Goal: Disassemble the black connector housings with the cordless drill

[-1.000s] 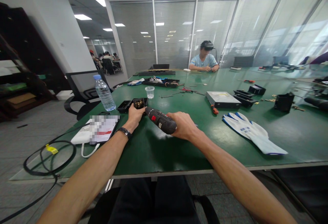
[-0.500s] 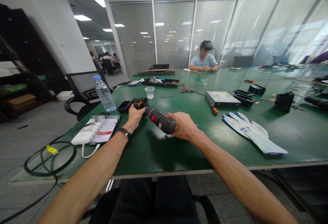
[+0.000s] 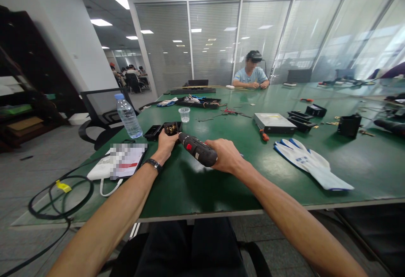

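My left hand (image 3: 166, 145) is closed around a small black box with brass-coloured metal parts (image 3: 171, 129) inside, held just over the table. In my right hand (image 3: 225, 155) is a black cordless drill (image 3: 198, 149) with a red button, lying level and pointing left. Its tip meets the right side of the black box; the exact contact point is too small to make out. The fingers of my right hand are partly hidden behind the drill. Right beside the left hand stands a black open tray (image 3: 153, 132).
A water bottle (image 3: 129, 116) and a clear plastic cup (image 3: 184, 115) stand beyond my hands. A phone (image 3: 129, 165) lies left, near a coiled black cable (image 3: 60, 196). To the right are a white glove (image 3: 305, 158), a disc drive (image 3: 274, 123) and a screwdriver (image 3: 264, 135). Opposite sits a person (image 3: 251, 74).
Almost nothing differs: both hands, the drill and the black box keep their places. The whole view has shifted very slightly.
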{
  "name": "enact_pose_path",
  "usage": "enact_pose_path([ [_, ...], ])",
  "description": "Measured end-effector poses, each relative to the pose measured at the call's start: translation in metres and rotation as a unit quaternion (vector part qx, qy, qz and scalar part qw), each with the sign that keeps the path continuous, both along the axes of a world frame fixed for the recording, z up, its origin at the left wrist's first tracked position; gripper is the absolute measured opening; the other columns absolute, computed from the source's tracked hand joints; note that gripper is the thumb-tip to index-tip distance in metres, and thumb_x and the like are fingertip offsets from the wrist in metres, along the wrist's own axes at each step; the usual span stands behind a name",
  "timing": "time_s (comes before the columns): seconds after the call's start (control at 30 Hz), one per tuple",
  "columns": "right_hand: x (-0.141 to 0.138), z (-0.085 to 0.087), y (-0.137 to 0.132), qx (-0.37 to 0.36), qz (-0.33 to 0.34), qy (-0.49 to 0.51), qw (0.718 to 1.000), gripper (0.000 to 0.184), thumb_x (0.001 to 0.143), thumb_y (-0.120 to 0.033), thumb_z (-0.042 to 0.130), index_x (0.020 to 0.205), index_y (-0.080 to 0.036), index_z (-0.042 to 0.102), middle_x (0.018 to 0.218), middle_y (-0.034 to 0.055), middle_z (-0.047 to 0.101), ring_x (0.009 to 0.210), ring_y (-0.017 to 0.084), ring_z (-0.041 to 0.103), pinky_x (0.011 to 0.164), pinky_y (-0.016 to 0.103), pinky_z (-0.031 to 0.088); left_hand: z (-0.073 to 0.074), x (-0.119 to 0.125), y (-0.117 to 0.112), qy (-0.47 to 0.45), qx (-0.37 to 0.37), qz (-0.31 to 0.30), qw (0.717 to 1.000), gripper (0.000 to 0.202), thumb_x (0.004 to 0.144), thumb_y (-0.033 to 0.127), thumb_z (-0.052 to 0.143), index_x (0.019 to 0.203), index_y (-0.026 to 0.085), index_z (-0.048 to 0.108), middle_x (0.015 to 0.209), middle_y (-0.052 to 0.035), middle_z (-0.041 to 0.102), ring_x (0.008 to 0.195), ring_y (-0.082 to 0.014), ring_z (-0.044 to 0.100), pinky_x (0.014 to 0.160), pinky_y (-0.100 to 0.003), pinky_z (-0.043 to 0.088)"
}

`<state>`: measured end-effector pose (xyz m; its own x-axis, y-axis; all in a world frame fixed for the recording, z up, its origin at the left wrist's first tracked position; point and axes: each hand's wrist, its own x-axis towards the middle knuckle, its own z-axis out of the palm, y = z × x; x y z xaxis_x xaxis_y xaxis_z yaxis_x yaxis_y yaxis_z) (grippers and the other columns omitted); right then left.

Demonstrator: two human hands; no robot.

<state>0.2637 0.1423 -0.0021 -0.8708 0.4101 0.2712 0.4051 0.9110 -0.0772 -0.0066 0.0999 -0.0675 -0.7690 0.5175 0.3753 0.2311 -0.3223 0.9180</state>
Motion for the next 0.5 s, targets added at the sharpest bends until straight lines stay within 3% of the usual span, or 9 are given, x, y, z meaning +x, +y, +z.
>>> enact_pose_path([
  [0.5,0.0003,0.0007,0.0002,0.004,0.004,0.001,1.0,0.032,0.075,-0.044,0.07,0.1,-0.025,0.065,0.089,0.0045,0.075,0.078,0.022,0.068,0.059,0.03,0.029,-0.0037,-0.003,0.0014,0.009,-0.006,0.006,1.0,0.05,0.053,0.019,0.087,0.099,0.014,0.067,0.096,-0.0075,0.072,0.083,-0.0184,0.067,0.079,-0.032,0.054],
])
